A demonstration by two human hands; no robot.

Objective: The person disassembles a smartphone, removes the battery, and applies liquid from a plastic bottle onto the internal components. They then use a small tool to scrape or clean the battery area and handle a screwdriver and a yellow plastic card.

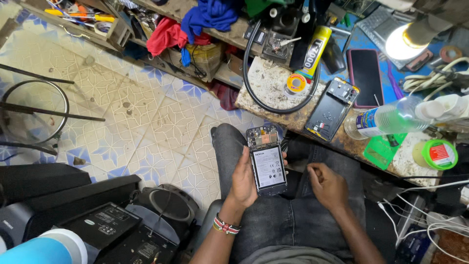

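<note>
- Head view: the person sits with both hands over their lap, in dark jeans.
- The left hand [245,180] holds an open phone [266,160] with its back cover off. The fingers wrap around the phone's left edge, and the thumb side is under it.
- The phone's battery [268,165] faces up. The small green and gold parts show at the top end.
- The phone's long side runs away from the body, toward the workbench [273,105]. The top end points at the bench and the bottom end points back at the person.
- The right hand [326,185] is just beside the phone, on its right. It does not touch the phone. Its fingers are curled in close together, as if pinching something tiny, but I cannot tell if anything is in them.
- So the left hand has the phone, and the right hand is the free one nearest to it.
- A beaded band [225,226] sits on the left wrist.
- On the bench lies a black phone cover [330,108], and past it a second phone [365,76] with a dark screen.
- A clear bottle [391,120] lies on its side near a green tub [436,154].
- A lamp [405,41] shines bright at the top right.
- The floor [141,122] has patterned tiles.
</note>
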